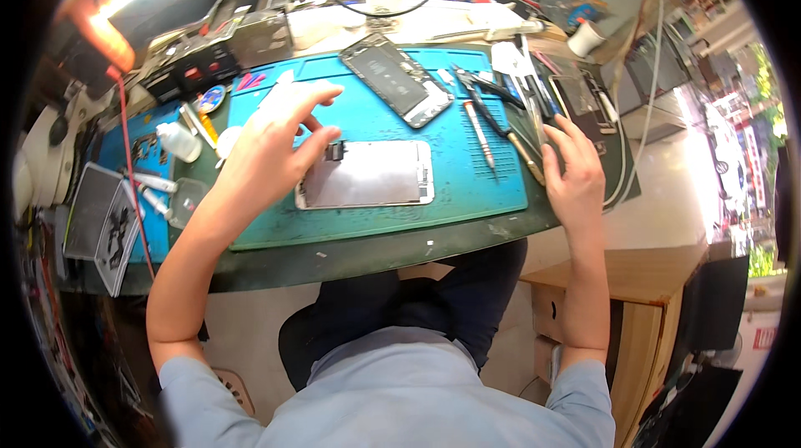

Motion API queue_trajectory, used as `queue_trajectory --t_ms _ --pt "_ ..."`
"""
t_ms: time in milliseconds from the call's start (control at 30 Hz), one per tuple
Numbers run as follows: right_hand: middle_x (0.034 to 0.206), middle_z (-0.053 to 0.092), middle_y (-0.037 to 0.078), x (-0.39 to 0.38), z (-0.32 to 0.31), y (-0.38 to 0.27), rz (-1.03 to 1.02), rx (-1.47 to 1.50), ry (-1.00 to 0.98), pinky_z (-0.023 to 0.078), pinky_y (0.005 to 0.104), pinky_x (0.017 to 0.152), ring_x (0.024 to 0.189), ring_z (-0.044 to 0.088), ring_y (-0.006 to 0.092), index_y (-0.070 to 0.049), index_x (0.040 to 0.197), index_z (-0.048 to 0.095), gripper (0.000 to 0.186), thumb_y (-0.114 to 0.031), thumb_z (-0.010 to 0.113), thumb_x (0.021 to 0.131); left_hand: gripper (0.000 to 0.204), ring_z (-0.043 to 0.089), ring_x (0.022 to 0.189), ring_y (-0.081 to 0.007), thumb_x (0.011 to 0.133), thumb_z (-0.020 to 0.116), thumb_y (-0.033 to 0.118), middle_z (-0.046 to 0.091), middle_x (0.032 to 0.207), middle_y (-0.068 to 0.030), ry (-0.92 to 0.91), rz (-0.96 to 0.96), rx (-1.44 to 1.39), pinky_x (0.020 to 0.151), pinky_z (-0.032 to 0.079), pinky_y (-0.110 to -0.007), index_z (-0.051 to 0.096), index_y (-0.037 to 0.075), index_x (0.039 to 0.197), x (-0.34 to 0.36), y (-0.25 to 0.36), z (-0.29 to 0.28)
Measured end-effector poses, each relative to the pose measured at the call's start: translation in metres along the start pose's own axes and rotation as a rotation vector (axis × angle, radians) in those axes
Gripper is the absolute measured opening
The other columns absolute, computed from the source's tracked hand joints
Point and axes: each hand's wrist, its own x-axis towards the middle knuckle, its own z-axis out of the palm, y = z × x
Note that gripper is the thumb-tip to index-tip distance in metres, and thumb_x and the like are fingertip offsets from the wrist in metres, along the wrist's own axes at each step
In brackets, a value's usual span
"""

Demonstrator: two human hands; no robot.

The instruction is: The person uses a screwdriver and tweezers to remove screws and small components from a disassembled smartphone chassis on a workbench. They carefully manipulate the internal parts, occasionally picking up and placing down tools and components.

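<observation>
My left hand (275,138) hovers at the upper left corner of a white-framed phone screen assembly (367,177), its thumb and index finger spread apart with nothing between them. A small black part (335,151) sits at that corner, just by the thumb. The screen lies with its silvery back up on a blue work mat (467,198). Beyond it rests an opened phone body (396,79) with a dark battery inside, set at a slant. At the right, my right hand (576,168) has thumb and index finger closed round the near end of silver tweezers (531,106) among other tools.
A screwdriver (480,138) and black-handled pliers (491,108) lie on the mat's right side. Leftward stand a white bottle (178,141) and an open grey case (104,218). A white cable (641,143) hangs at the right, above a wooden cabinet (622,273).
</observation>
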Motion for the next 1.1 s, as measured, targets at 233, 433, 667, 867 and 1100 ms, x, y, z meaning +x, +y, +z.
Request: queue_trajectory --t_ms 233,433,667,867,1100 --pt "0.104 0.073 0.006 0.004 -0.004 -0.007 0.039 0.007 0.039 0.055 0.0386 0.083 0.094 0.069 0.0278 -0.007 0.109 0.075 0.017 -0.007 0.074 0.092 0.094 0.058 0.127 -0.0344 0.073 0.092 0.016 0.061 0.137 -0.0167 -0.234 0.079 0.168 0.108 0.047 -0.044 0.047 0.007 0.155 -0.022 0.016 0.002" --pt "0.097 0.072 0.007 0.004 -0.001 -0.010 0.156 0.025 0.029 0.055 0.0379 0.079 0.089 0.069 0.0274 -0.008 0.108 0.076 0.015 -0.009 0.074 0.093 0.097 0.057 0.116 -0.0333 0.068 0.094 0.011 0.058 0.130 -0.0141 -0.237 0.030 0.140 0.101 0.049 -0.042 0.049 0.006 0.153 -0.020 0.021 0.000" --pt "0.095 0.073 0.008 -0.001 -0.009 -0.017 0.215 0.022 -0.040 0.056 0.0389 0.076 0.089 0.070 0.0287 -0.009 0.107 0.076 0.014 -0.013 0.073 0.094 0.072 0.059 0.098 -0.0154 0.084 0.084 0.003 0.061 0.113 -0.0072 -0.416 -0.241 -0.212 0.089 0.053 -0.032 0.053 0.001 0.148 -0.014 0.013 -0.019" --pt "0.096 0.075 0.008 0.001 -0.009 0.008 0.299 -0.059 -0.040 0.056 0.0413 0.077 0.089 0.072 0.0290 -0.009 0.109 0.075 0.018 -0.021 0.072 0.095 0.051 0.068 0.101 -0.0096 0.095 0.074 0.003 0.072 0.121 -0.0083 -0.729 -0.476 -0.871 0.091 0.057 -0.027 0.057 -0.008 0.142 -0.023 -0.001 -0.027" --pt "0.095 0.077 0.008 0.016 0.012 0.016 0.346 -0.025 -0.187 0.057 0.0432 0.079 0.093 0.074 0.0301 -0.011 0.121 0.072 0.030 -0.021 0.071 0.093 0.055 0.071 0.110 -0.0182 0.091 0.080 0.004 0.072 0.124 -0.0105 -0.459 -0.831 -1.224 0.098 0.058 -0.035 0.055 -0.004 0.139 -0.089 0.026 -0.031"
